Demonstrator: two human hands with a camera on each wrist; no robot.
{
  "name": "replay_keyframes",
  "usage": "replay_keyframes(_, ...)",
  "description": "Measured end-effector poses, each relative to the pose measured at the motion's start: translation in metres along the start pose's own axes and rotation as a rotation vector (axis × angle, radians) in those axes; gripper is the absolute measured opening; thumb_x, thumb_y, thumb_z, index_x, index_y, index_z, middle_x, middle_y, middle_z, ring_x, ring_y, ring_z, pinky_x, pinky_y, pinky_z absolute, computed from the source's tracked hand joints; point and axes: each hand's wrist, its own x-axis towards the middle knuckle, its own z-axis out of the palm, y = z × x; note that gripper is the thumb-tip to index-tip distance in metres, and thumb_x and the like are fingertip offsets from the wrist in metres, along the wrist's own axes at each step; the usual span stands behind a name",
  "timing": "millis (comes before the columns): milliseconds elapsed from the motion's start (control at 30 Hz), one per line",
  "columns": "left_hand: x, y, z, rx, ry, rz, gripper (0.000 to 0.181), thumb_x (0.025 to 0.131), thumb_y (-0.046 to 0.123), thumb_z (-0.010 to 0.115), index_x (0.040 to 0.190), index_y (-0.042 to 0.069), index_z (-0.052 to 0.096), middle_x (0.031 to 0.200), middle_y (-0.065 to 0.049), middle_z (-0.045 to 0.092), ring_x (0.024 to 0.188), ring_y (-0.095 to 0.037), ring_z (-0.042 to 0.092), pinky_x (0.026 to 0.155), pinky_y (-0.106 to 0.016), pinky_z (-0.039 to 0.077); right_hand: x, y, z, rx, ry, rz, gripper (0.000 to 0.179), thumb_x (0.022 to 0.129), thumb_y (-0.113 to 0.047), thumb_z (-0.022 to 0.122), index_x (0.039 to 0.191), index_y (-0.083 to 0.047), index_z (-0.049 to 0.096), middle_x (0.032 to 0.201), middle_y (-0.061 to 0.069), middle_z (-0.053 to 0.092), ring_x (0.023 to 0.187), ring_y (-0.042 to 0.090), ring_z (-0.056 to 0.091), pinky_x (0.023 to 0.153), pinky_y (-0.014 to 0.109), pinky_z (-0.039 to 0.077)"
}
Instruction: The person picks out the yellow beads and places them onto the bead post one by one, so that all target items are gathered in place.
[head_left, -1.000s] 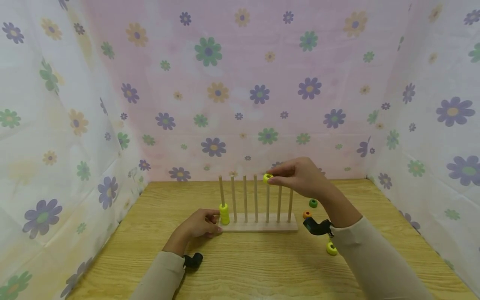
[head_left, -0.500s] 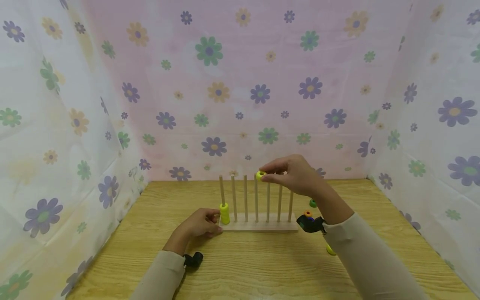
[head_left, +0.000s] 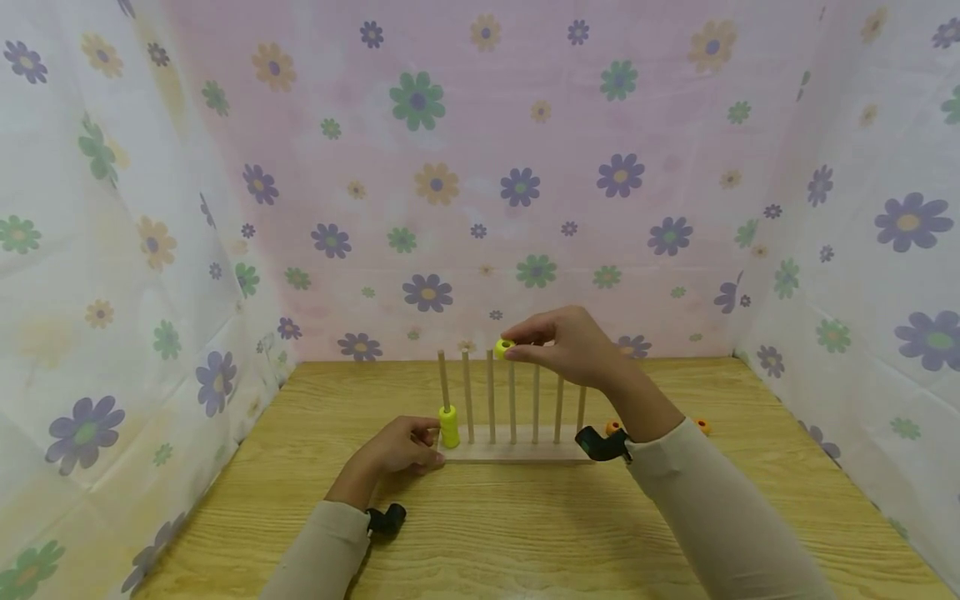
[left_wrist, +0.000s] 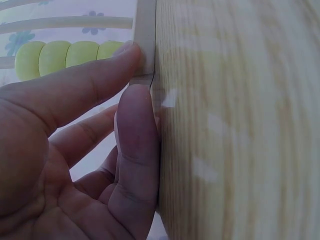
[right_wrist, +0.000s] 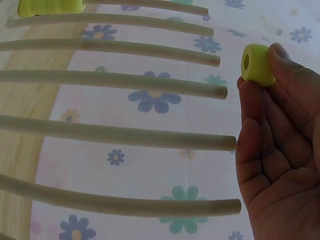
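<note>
My right hand [head_left: 566, 350] pinches a yellow bead [head_left: 503, 349] between thumb and fingertips, level with the tops of the middle pegs. In the right wrist view the bead [right_wrist: 257, 65] stands apart from the peg ends, its hole turned toward them. A wooden peg rack [head_left: 517, 452] with a row of upright pegs rests on the table. Its leftmost peg carries a stack of several yellow beads [head_left: 448, 427]. My left hand [head_left: 397, 446] grips the left end of the rack's base, the fingertips close beside that stack.
Beyond the rack's right end an orange bead [head_left: 613, 427] lies by the right wrist. Another orange bead [head_left: 702, 426] sits farther right. Black wrist cameras [head_left: 602, 443] stick out from both cuffs. Flowered cloth [head_left: 480, 167] encloses the wooden table at the back and sides.
My right hand has carried the yellow bead leftward along the peg tops. Its forearm now covers the green and loose yellow beads seen earlier. The left hand stays put.
</note>
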Motion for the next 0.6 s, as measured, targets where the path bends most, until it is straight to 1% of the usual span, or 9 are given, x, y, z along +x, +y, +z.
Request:
replay_keyframes(233,0.002,-0.002,0.000,0.007,-0.006,0.006,0.078,0.086,0.010,0.084,0.154,0.002,0.047,0.111,-0.013,0.055,0.080,-0.021,0.063,0.070,-0.032,0.059,0.007,-0.006,0.006,-0.001,-0.005,0.027,0.022,0.093,-0.035,0.079,0.114,-0.027,0.081,0.104,-0.013,0.078,0.091,0.004,0.072,0.079,0.029,0.061)
replay_keyframes(400,0.002,-0.004,-0.001,0.017,-0.004,0.005,0.077,0.087,0.011,0.085,0.154,0.002,0.048,0.110,-0.012,0.055,0.082,-0.021,0.062,0.071,-0.032,0.060,0.016,-0.009,0.011,0.035,-0.001,0.038,0.022,0.093,-0.036,0.079,0.113,-0.026,0.081,0.105,-0.011,0.078,0.089,0.005,0.073,0.077,0.029,0.061)
replay_keyframes(600,0.003,-0.005,-0.001,0.024,-0.005,0.016,0.077,0.086,0.012,0.085,0.153,0.002,0.049,0.109,-0.013,0.055,0.081,-0.021,0.063,0.071,-0.032,0.060,0.025,-0.010,0.016,0.083,-0.001,0.050,0.022,0.093,-0.035,0.079,0.113,-0.024,0.081,0.109,-0.008,0.078,0.091,0.006,0.074,0.078,0.029,0.062)
